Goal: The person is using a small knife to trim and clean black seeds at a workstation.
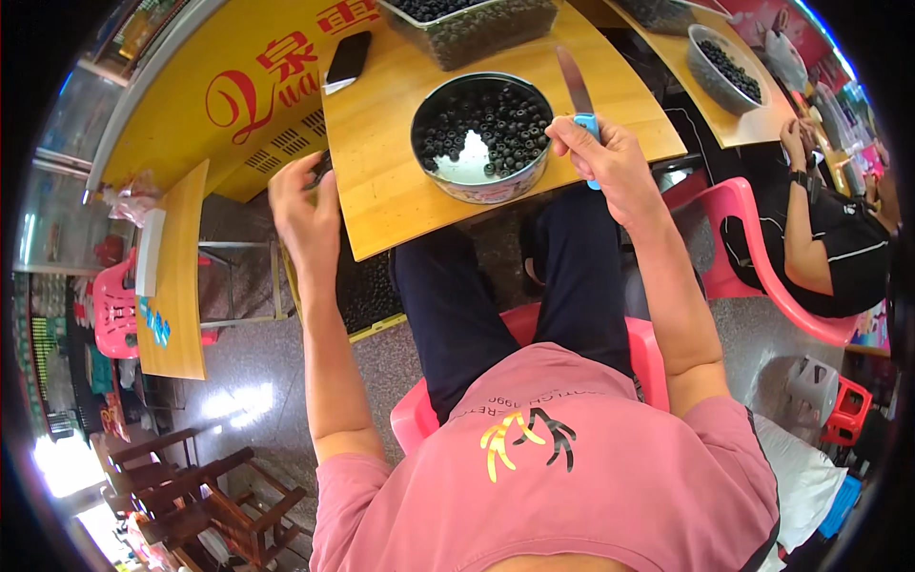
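Note:
My right hand (610, 162) is closed around the blue handle of a knife (576, 86), its blade pointing up and away from me. Its thumb and forefinger come together beside the rim of a round tin (481, 194); whether a fruit is pinched there I cannot make out. Small dark round fruits (500, 119) lie in the tin, and a patch of its pale bottom shows. Off the table's left edge, my left hand (307, 205) hangs with thumb and fingers apart, above a yellow-rimmed crate (376, 327) of dark fruits partly hidden under the table.
A clear tub (491, 33) of dark fruits stands at the far side of the wooden table (372, 191), with a black phone (349, 57) to its left. On another table at right is a bowl (729, 76) of fruits. A person (810, 238) sits there beside a pink chair (753, 219).

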The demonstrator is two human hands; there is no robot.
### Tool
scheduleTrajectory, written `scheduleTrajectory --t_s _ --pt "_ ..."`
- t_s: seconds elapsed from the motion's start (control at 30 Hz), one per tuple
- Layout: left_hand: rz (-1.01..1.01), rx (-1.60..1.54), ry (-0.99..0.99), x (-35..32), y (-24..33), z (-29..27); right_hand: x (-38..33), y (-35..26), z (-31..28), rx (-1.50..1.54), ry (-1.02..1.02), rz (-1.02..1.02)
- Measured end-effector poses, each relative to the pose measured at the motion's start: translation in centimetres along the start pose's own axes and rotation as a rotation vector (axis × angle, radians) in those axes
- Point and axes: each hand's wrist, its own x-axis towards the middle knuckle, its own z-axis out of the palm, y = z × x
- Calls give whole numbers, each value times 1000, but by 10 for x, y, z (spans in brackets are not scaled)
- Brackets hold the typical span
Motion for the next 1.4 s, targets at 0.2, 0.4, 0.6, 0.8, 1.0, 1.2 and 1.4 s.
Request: scheduleTrajectory --t_s 0.2,0.4,0.6,0.8,1.0,1.2,1.4 --pt "183 -110 -726 21 60 83 -10 8 0 -80 -8 -4" --pt "222 249 -1106 27 66 147 -19 8 -15 -92 20 -15" --pt "76 -91 -921 28 69 129 -13 11 -18 -60 7 -4" --pt "-362 -1180 -600 11 94 99 -6 9 17 132 -14 -67" --pt "-354 -1330 -478 -8 109 89 -5 8 39 241 -30 -168" --pt "-548 -1512 -327 -22 117 95 -6 11 44 -25 55 -378" --pt "-677 -1634 -304 -32 119 96 -4 9 42 -67 -4 -367"
